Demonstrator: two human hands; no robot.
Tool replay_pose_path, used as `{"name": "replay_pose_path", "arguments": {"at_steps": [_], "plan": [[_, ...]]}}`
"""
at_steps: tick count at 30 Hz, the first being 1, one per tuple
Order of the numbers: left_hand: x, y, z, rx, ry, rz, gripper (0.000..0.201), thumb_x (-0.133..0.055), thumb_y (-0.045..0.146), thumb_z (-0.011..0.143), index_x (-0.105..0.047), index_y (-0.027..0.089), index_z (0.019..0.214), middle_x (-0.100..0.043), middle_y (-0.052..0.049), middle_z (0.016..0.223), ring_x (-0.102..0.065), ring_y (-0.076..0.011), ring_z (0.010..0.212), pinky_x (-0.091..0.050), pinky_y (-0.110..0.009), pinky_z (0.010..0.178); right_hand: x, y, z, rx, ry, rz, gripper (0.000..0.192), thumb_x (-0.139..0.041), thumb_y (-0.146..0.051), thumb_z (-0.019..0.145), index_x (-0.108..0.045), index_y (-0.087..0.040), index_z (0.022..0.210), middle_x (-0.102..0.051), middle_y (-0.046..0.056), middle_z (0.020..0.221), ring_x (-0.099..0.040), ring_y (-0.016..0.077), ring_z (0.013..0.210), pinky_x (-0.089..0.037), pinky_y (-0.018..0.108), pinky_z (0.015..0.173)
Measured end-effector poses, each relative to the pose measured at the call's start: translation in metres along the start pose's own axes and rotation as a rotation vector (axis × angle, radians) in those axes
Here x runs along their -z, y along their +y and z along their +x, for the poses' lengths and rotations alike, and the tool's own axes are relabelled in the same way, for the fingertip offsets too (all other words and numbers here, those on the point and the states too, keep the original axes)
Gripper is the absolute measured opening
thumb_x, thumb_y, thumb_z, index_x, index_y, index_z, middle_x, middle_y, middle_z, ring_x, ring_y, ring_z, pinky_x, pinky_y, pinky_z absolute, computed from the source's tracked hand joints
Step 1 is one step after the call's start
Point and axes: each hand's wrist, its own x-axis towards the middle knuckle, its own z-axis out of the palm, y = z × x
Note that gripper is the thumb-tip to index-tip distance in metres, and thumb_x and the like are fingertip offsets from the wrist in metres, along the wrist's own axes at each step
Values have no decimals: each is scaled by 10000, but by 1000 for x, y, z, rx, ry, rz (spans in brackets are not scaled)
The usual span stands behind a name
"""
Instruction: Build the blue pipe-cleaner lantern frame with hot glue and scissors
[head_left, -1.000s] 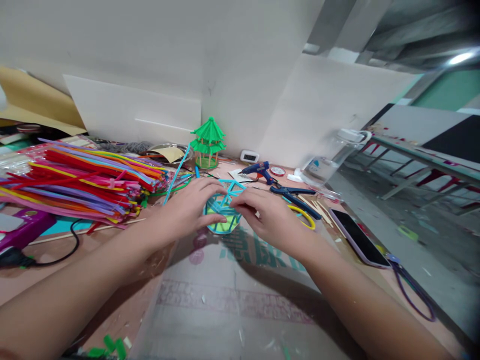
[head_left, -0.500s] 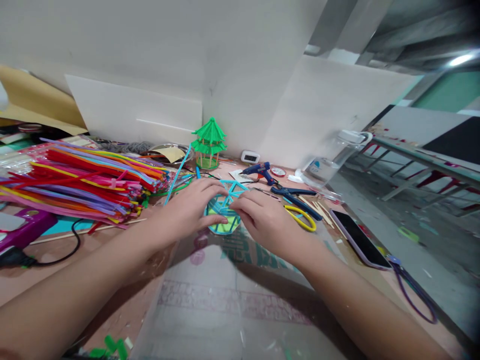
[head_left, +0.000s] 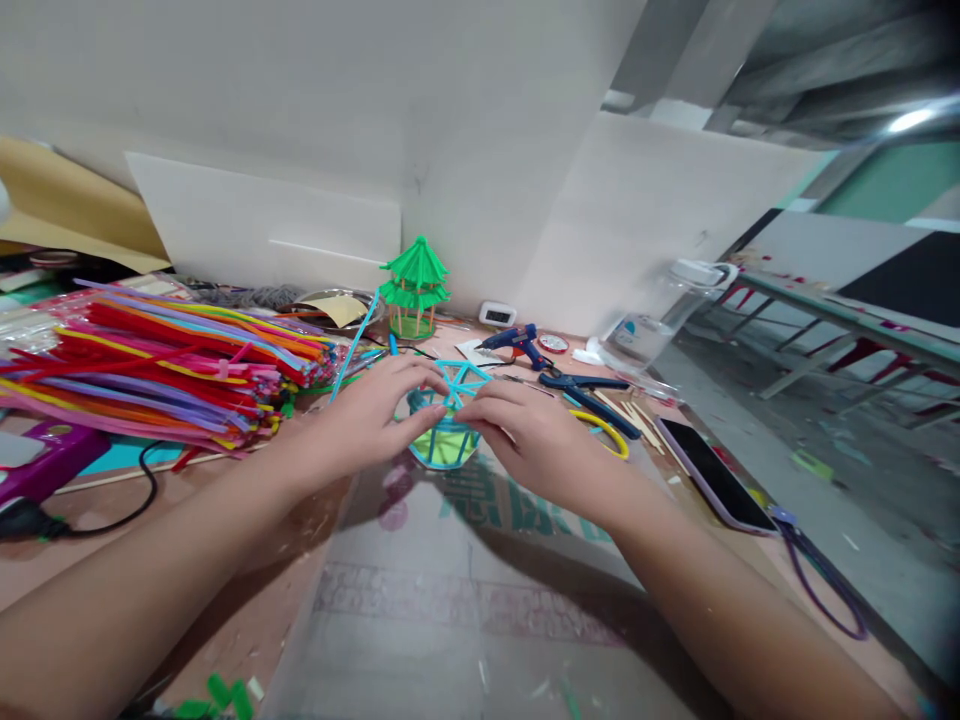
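A small blue straw model [head_left: 448, 430] with a lime-green base stands on a clear plastic sheet [head_left: 465, 590] in the middle of the table. My left hand [head_left: 373, 412] grips its left side with thumb and fingers. On the right side, my right hand [head_left: 525, 432] pinches the blue roof frame at the top. A finished green straw pagoda [head_left: 415, 287] stands against the wall behind them.
A big heap of coloured straws [head_left: 157, 360] fills the left. A blue glue gun [head_left: 517, 343], blue pliers [head_left: 589, 392], yellow-handled scissors [head_left: 609, 432], a phone [head_left: 716, 482] and a clear bottle [head_left: 660, 325] lie to the right. A black cable [head_left: 120, 505] runs at left.
Both hands have shifted slightly on the blue model, my left fingers closing more around its side. The model stays in the same spot.
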Motion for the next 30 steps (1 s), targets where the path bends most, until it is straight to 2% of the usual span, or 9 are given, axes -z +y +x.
{"name": "replay_pose_path", "arguments": {"at_steps": [4, 8, 12, 19, 24, 30], "plan": [[0, 1, 1, 12, 13, -12, 249, -580, 422, 1002, -681, 221, 1108, -697, -78, 1235, -620, -268, 1239, -473, -451, 1093, 13, 8, 0, -147, -41, 73, 235, -560, -63, 982, -727, -177, 1102, -757, 79, 1036, -688, 201, 969, -523, 324, 850], [0, 1, 1, 12, 17, -12, 238, -566, 409, 998, -678, 221, 1092, -694, -81, 1244, -609, -270, 1256, -463, -455, 1103, 21, 11, 0, -222, -66, 87, 150, -631, -83, 959, -730, -181, 1016, -747, 47, 934, -669, 172, 840, -491, 299, 790], [-1, 1, 0, 21, 12, -9, 239, -564, 409, 998, -675, 217, 1087, -685, -87, 1258, -605, -268, 1262, -461, -455, 1104, 16, 7, 1, -204, -89, 103, 56, -676, -138, 964, -717, -176, 973, -698, 39, 912, -641, 167, 841, -477, 282, 762], [0, 3, 0, 28, 5, -4, 241, -586, 416, 991, -679, 222, 1100, -688, -88, 1265, -614, -272, 1258, -468, -471, 1109, 3, 5, 4, -166, -34, 22, 167, -605, -47, 966, -695, -164, 888, -693, 46, 883, -633, 178, 886, -483, 284, 795], [1, 3, 0, 20, 13, 5, 248, -576, 413, 994, -691, 212, 1081, -688, -90, 1257, -610, -275, 1264, -464, -470, 1116, 2, 6, 3, -109, -18, -47, 186, -574, -60, 984, -704, -163, 900, -711, 61, 898, -641, 195, 907, -493, 304, 817], [2, 3, 1, 24, -5, 11, 269, -563, 428, 999, -702, 213, 1083, -689, -89, 1255, -606, -281, 1264, -465, -474, 1111, 7, 7, 0, -124, -29, 10, 187, -566, -49, 981, -715, -160, 996, -726, 72, 960, -655, 197, 922, -505, 307, 820]]}}
